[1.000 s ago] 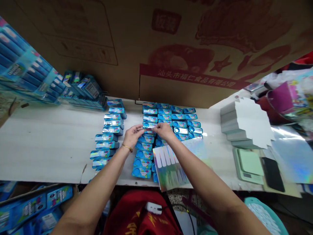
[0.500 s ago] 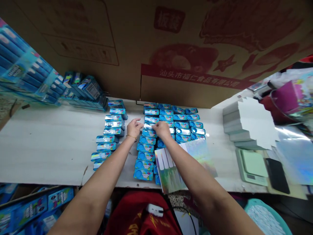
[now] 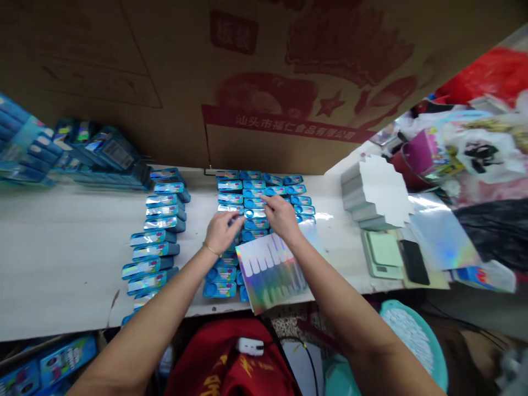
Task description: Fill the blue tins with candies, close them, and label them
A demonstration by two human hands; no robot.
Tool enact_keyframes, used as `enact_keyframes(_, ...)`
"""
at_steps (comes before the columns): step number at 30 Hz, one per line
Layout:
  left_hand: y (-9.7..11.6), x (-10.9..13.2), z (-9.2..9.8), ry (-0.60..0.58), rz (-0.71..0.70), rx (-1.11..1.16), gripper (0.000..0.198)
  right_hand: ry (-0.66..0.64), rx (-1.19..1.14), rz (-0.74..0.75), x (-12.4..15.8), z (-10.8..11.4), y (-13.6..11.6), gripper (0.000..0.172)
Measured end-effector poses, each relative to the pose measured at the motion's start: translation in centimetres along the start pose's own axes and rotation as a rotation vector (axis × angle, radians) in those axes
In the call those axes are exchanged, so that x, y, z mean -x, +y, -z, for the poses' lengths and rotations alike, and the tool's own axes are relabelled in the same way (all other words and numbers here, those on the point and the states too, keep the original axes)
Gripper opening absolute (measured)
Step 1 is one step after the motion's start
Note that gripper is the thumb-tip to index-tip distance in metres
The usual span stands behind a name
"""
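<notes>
Small blue boxes [image 3: 253, 224] stand packed in columns on the white table, with printed, shiny top faces. My left hand [image 3: 223, 231] is at the left column, its fingers bent and slightly apart over a box with a glossy strip [image 3: 229, 209]. My right hand [image 3: 281, 217] is over the middle columns, thumb and forefinger pinched at a box top; whatever is between them is too small to make out. A rainbow-sheen sticker sheet [image 3: 268, 269] with pale strips lies over the nearer boxes, partly beneath my right forearm. Another column of blue boxes [image 3: 159, 223] stands left of my left hand.
A large cardboard carton [image 3: 264, 151] rises behind the boxes. On the right are stacked white cards [image 3: 383, 187], a pale green scale [image 3: 381, 253], a black phone [image 3: 414, 262] and shiny sheets [image 3: 443, 231]. A turquoise basin [image 3: 439, 352] sits below. More packed boxes [image 3: 111, 159] stand back left.
The view has swung right. My right hand has moved from the left column to the columns beside it. My left hand's fingers have bent in over the left column's box.
</notes>
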State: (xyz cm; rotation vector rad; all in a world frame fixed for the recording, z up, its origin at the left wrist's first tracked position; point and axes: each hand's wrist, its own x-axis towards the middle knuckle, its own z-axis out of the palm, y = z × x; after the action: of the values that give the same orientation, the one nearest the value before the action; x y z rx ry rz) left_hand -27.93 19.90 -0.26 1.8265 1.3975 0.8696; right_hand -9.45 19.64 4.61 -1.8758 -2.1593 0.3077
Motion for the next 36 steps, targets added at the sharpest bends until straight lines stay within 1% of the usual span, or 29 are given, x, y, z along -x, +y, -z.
enact_keyframes(1, 1.4, 0.5, -0.7, -0.11, -0.051, -0.027, 0.031, 0.038, -0.031, 0.008, 1.0, 1.0, 1.4, 0.034)
enact_keyframes(2, 2.6, 0.9, -1.6, -0.206, -0.078, -0.048, 0.03, 0.048, -0.035, 0.031, 2.2, 1.8, 2.7, 0.033)
enact_keyframes(3, 3.5, 1.1, -2.5, -0.283, -0.082, -0.069, 0.027, 0.031, -0.011, 0.067, 3.3, 2.3, 3.9, 0.031)
enact_keyframes(5, 4.4, 1.4, -4.2, -0.379, -0.041, -0.101, 0.017, -0.05, 0.087, 0.156, 5.3, 2.2, 5.9, 0.028)
enact_keyframes(6, 4.6, 1.4, -4.9, -0.404, -0.016, -0.116, 0.014, -0.088, 0.138, 0.202, 6.1, 1.7, 6.6, 0.027)
enact_keyframes(8, 4.5, 1.3, -5.7, -0.42, 0.017, -0.144, 0.016, -0.123, 0.201, 0.281, 7.2, 0.5, 7.8, 0.029)
enact_keyframes(10, 4.4, 1.3, -6.1, -0.411, 0.027, -0.148, 0.017, -0.114, 0.21, 0.33, 8.0, -0.5, 8.6, 0.031)
enact_keyframes(12, 4.4, 1.4, -6.1, -0.394, 0.035, -0.147, 0.017, -0.108, 0.187, 0.357, 8.8, -0.6, 9.0, 0.031)
enact_keyframes(14, 4.5, 1.5, -6.1, -0.374, 0.049, -0.149, 0.016, -0.075, 0.137, 0.341, 9.6, 0.7, 8.7, 0.026)
enact_keyframes(16, 4.5, 1.6, -6.3, -0.358, 0.052, -0.163, 0.015, -0.016, 0.06, 0.282, 10.1, 3.2, 7.4, 0.02)
enact_keyframes(18, 4.3, 1.8, -6.7, -0.348, 0.034, -0.18, 0.014, 0.017, -0.02, 0.208, 10.1, 6.2, 5.5, 0.017)
enact_keyframes(20, 4.0, 2.1, -6.8, -0.333, 0.004, -0.182, 0.015, -0.001, -0.069, 0.13, 9.3, 8.4, 3.3, 0.016)
enact_keyframes(22, 3.6, 2.4, -6.5, -0.285, -0.021, -0.123, 0.015, -0.032, -0.096, 0.04, 7.9, 9.3, 1.5, 0.016)
enact_keyframes(24, 3.4, 2.9, -5.7, -0.183, -0.017, 0.027, 0.022, -0.071, -0.128, -0.05, 6.1, 8.8, 0.3, 0.016)
enact_keyframes(26, 3.5, 3.6, -4.4, -0.094, 0.057, 0.274, 0.031, -0.112, -0.169, -0.128, 4.5, 7.3, -0.4, 0.018)
enact_keyframes(28, 3.6, 4.4, -3.1, -0.069, 0.177, 0.553, 0.036, -0.138, -0.202, -0.19, 3.3, 5.7, -0.9, 0.019)
enact_keyframes(30, 3.5, 5.0, -2.1, -0.078, 0.277, 0.755, 0.04, -0.164, -0.239, -0.219, 2.6, 4.2, -1.3, 0.019)
enact_keyframes(32, 3.1, 5.5, -1.6, -0.067, 0.328, 0.816, 0.047, -0.191, -0.291, -0.236, 2.3, 3.0, -1.7, 0.017)
enact_keyframes(34, 2.3, 5.6, -1.3, -0.029, 0.363, 0.784, 0.052, -0.212, -0.373, -0.252, 2.1, 1.7, -2.0, 0.015)
enact_keyframes(36, 1.4, 5.5, -0.8, 0.012, 0.379, 0.734, 0.047, -0.219, -0.477, -0.279, 2.0, 0.2, -2.3, 0.013)
